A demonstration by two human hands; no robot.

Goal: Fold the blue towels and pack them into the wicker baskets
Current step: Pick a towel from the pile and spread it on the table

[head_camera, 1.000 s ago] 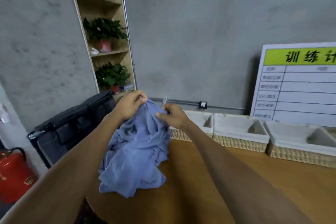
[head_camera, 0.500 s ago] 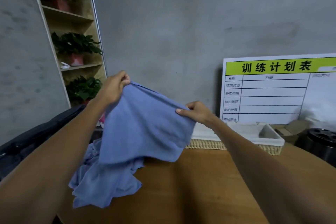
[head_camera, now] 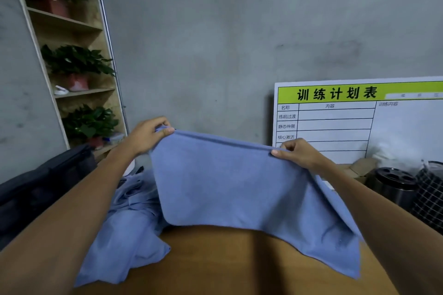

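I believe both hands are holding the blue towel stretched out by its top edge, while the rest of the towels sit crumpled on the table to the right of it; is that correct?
Not quite. The head view shows the left hand and right hand pinching the blue towel by its top edge, but the crumpled pile of towels lies on the table to its left, not its right.

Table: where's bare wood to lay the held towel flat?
Bare table lies front-centre, between the crumpled towel pile on the left and the hanging corner of the held towel, which both hands pinch. The right rear is crowded: black holder, checked item.
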